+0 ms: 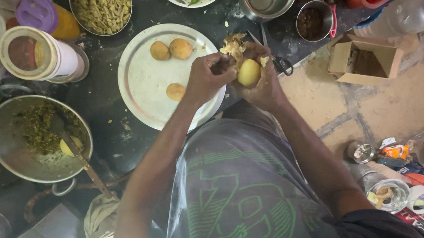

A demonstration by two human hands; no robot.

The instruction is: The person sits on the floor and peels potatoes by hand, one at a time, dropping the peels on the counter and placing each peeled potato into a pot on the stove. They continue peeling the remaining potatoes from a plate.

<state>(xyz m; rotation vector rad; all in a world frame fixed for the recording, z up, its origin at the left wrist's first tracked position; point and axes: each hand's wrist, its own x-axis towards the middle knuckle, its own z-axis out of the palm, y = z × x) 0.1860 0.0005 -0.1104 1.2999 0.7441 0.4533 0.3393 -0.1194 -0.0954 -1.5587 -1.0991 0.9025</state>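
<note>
I see a boiled potato (248,72), yellow and partly peeled, held just past the near edge of the dark counter (99,94), right of the steel plate (139,79). My right hand (266,84) cups it from below, fingers curled around it. My left hand (207,77) is clenched at its left side, fingertips pinching at the skin. Loose peel (235,45) sits piled just beyond the hands. Three more potatoes (170,50) lie on the plate, two at the far side, one nearer. Scissors (278,59) lie behind the right hand. Left on the counter, a pan (7,140) holds green mash with a spoon (82,161).
</note>
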